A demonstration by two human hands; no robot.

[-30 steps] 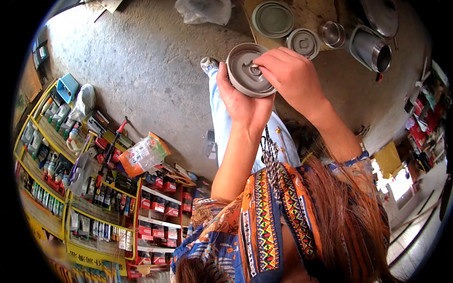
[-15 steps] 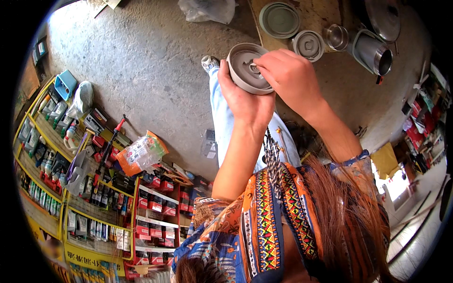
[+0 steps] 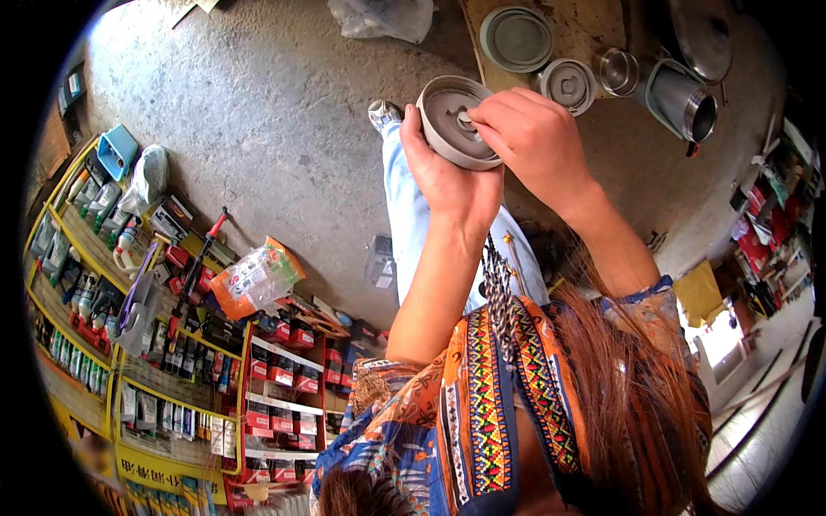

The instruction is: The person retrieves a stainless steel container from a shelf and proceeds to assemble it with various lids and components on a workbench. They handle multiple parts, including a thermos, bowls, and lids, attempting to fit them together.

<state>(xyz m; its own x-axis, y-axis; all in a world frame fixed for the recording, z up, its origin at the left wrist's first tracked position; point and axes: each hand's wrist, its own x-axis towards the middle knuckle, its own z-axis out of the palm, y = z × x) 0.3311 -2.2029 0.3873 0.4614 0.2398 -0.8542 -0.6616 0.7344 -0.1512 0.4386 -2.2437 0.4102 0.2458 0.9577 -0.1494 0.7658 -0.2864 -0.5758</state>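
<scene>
In front of me my left hand (image 3: 452, 191) holds a round grey lid (image 3: 440, 105) from below, the thumb along its left rim. The lid's hollow side with a raised middle faces up, tilted a little. Over it is my right hand (image 3: 542, 142), thumb and fingertips pinched at a small pale piece (image 3: 465, 117) in the lid's centre. Whether that piece is loose or part of the lid I cannot tell. Beyond the right hand a similar grey lid (image 3: 568, 86) lies on a wooden board (image 3: 594, 21), beside a larger greenish round lid (image 3: 516, 39).
On the right are a small metal cup (image 3: 617, 71), a metal canister (image 3: 684, 99) with a handle and a big metal lid (image 3: 701, 34). Shelves (image 3: 172, 387) of bottles and boxes stand at left. A clear plastic bag (image 3: 383, 17) lies on the concrete floor.
Both hands keep nearly the same place on the lid. The right fingertips have shifted slightly at its centre, and the pale piece shows a little more. The view has moved slightly.
</scene>
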